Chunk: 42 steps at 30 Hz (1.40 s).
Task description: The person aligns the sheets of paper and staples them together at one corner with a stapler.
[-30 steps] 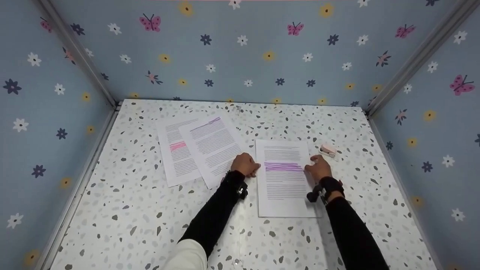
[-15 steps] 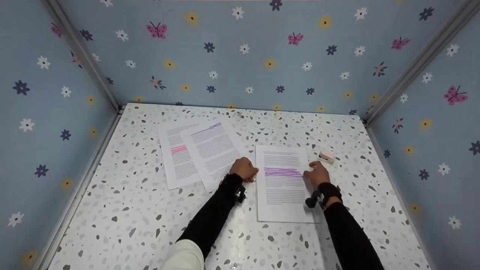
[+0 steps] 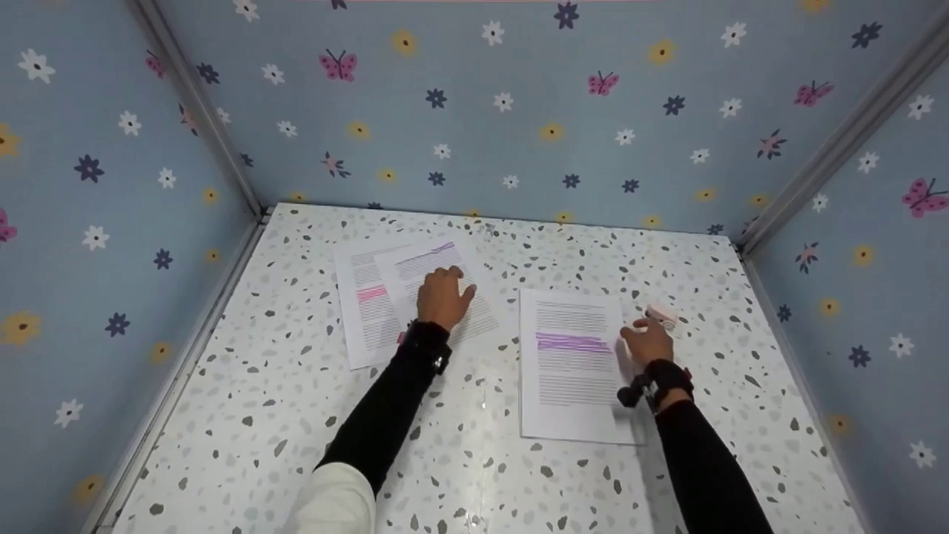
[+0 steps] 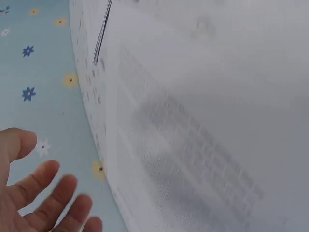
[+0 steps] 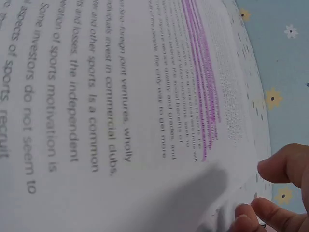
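My left hand point(image 3: 443, 298) is over a printed sheet point(image 3: 485, 319) with purple marking at its top. In the left wrist view its fingers point(image 4: 65, 193) are spread apart, with nothing between them, beside the blurred paper point(image 4: 203, 145). Partly under that sheet lies another page point(image 3: 363, 334) with a pink highlighted band. To the right, a printed page point(image 3: 574, 423) with a broad purple band lies flat and upright. My right hand point(image 3: 648, 343) is at its right edge; in the right wrist view, thumb point(image 5: 285, 164) and fingers stand apart, holding nothing.
A small pale pink stapler-like object point(image 3: 662, 316) lies just beyond my right hand. All this is on a white speckled table point(image 3: 549, 497). Blue flower-and-butterfly walls point(image 3: 534, 104) border the back and both sides.
My left hand has left the purple-banded page's left edge and moved left and forward over the other sheets, its fingers opening out. My right hand stays near the right edge.
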Motion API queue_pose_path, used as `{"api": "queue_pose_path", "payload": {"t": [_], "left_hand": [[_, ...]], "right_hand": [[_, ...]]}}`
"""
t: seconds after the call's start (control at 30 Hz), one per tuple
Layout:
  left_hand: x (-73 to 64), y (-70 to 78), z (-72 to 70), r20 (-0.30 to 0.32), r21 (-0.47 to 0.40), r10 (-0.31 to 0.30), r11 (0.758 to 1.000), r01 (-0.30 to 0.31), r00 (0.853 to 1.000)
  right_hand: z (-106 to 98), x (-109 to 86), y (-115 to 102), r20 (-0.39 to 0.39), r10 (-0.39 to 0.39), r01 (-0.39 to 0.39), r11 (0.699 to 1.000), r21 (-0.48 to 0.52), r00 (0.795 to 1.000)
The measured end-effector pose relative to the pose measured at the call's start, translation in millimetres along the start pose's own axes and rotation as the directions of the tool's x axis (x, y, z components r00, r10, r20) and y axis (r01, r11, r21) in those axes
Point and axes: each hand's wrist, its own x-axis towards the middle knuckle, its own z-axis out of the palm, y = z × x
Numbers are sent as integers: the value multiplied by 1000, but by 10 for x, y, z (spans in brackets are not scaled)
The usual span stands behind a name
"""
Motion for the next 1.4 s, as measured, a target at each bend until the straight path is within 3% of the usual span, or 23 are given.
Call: {"api": "queue_pose_path", "payload": {"t": [0.07, 0.17, 0.37, 0.47, 0.53, 0.9, 1.03, 1.1, 1.27, 1.4], "left_hand": [[49, -95, -65, 28, 60, 12, 998, -14, 1000], [80, -228, -80, 147, 88, -13, 996, 0, 989], [114, -443, 145, 360, 135, -57, 991, 9, 931], [43, -473, 155, 428, 196, -73, 981, -13, 901], [1, -455, 90, 464, 197, -82, 980, -13, 882], [-98, -461, -129, 500, 168, -17, 983, -77, 866], [-183, -472, -241, 529, 188, -4, 976, -112, 849], [-229, -488, -285, 553, 196, 3, 972, -133, 833], [-416, -509, -379, 588, 178, 52, 965, -192, 807], [-644, -480, -425, 596, 182, 83, 955, -235, 798]], "right_hand": [[-21, -24, -90, -32, -38, 38, 999, 14, 999], [-9, -65, -265, -61, -131, 132, 991, 14, 989], [121, -243, -627, -75, -255, 259, 964, 52, 964], [191, -320, -715, -74, -302, 306, 950, 55, 951], [222, -339, -729, -70, -320, 324, 945, 53, 945], [294, -330, -657, -28, -299, 300, 952, 52, 954], [291, -347, -668, -24, -300, 301, 953, 46, 954], [289, -350, -674, -26, -302, 303, 952, 45, 953], [291, -354, -682, -41, -327, 329, 943, 50, 944], [308, -360, -683, -36, -339, 341, 939, 44, 940]]}}
